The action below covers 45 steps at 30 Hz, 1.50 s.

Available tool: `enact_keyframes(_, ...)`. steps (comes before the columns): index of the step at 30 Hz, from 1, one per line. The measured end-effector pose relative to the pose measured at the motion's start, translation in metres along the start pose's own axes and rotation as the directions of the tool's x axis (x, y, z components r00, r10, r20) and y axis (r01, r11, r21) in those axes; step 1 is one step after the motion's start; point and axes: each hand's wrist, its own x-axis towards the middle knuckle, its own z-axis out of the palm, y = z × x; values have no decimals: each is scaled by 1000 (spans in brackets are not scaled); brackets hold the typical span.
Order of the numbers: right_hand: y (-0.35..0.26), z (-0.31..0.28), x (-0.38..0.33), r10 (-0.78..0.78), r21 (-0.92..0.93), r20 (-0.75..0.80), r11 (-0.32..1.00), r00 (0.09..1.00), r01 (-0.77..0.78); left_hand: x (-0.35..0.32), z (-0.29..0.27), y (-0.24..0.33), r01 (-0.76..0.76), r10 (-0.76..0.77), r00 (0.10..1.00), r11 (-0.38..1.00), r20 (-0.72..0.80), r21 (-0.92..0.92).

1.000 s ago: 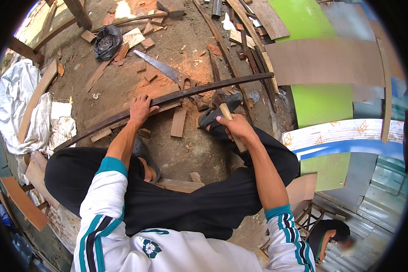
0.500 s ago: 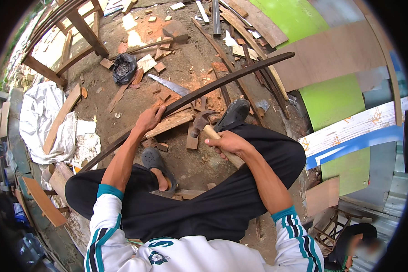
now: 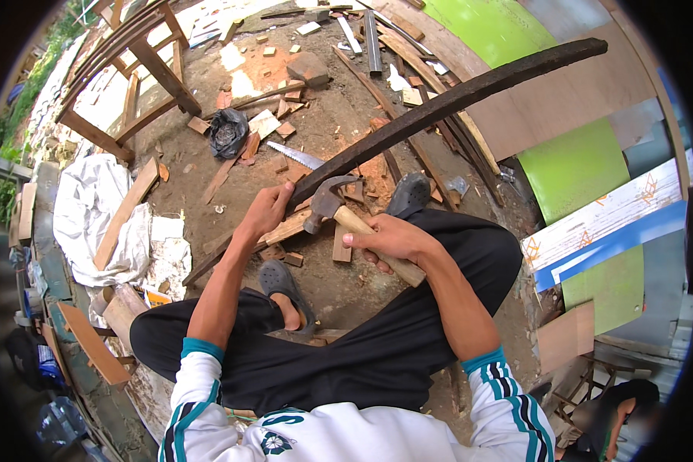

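My left hand (image 3: 269,209) is closed around a long dark wooden beam (image 3: 439,112), which slants from beside my left knee up to the far right. A claw hammer's wooden handle (image 3: 399,266) is gripped in my right hand (image 3: 390,237). Its rusty head (image 3: 325,204) is just beside the beam, near my left hand; whether they touch I cannot tell. Under and beyond the beam lies a handsaw (image 3: 294,155), its handle hidden. Pale wood pieces (image 3: 286,229) lie on the ground below the hammer head.
Far left stands a wooden frame (image 3: 162,77). A black plastic bag of nails (image 3: 228,132) sits on the ground near a white sack (image 3: 92,208). Scrap boards and long strips (image 3: 362,73) lie ahead. Green and brown panels (image 3: 566,169) line the right side. Another person (image 3: 620,416) is at lower right.
The beam's far end has risen and swung toward the upper right, appearing larger. The hammer, still in my right hand, has moved slightly closer to my left hand. The view has shifted a little.
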Motion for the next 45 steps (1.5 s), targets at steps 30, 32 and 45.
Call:
enact_keyframes(30,46,-30,88,45,276,-451,957,891,91,38,49,-95,145,-135,990,929,-51,342)
enact_keyframes(32,60,-40,97,77,298,-420,953,905,57,41,61,-104,118,-109,993,931,-46,344)
enact_keyframes(45,135,-63,156,296,493,-345,865,891,-97,47,115,-126,85,-109,994,848,15,524)
